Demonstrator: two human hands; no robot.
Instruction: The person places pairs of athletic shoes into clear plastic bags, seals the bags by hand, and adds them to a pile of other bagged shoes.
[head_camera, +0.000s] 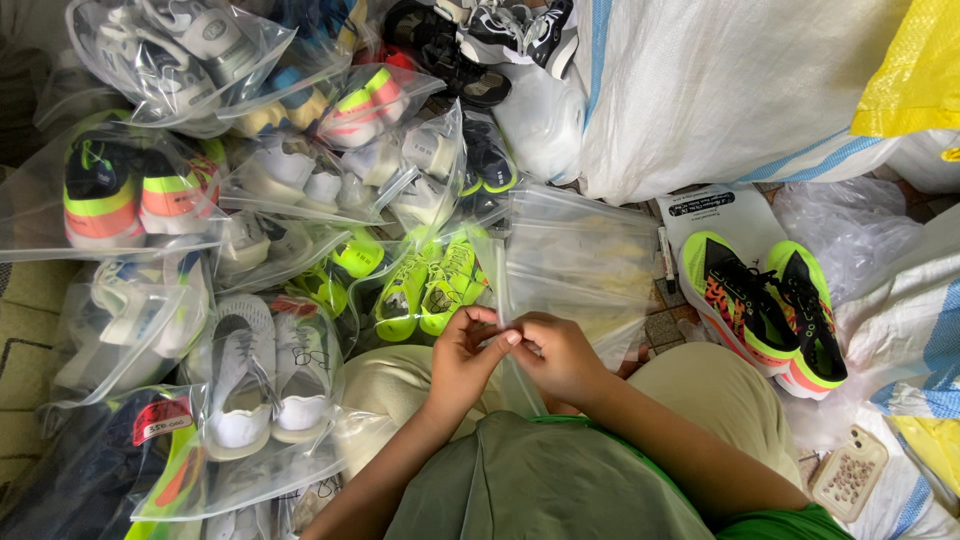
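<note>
Seen from above, over olive-clad knees. Left hand (463, 355) and right hand (556, 352) together at the middle, fingertips of both pinched shut on the near edge of a clear plastic bag (575, 262). Bag empty-looking and see-through, stretched up and away from the hands, lying partly over the floor and partly against the other packed bags. Just left of that bag, touching it, a bagged pair of neon yellow-green shoes (432, 285). Further left and nearer the body, a bagged pair of white shoes (268, 375) with dark handwriting on one of them, resting beside the left knee. At far left, a bagged pair of shoes with black uppers and orange-and-green soles (135, 190). Above these, more clear bags stacked over each other, each with pale or bright shoes inside. To the right of the hands and well apart from the held bag, an unbagged pair of black shoes with neon green rims and orange patterning (765, 305), lying side by side, toes toward the body. Between that pair and the held bag, a dark marker pen (664, 258) on the floor. Behind, a large white woven sack (720, 85) with a yellow sack (905, 70) at the upper right corner. At lower right, a phone in a pale decorated case (848, 472).
</note>
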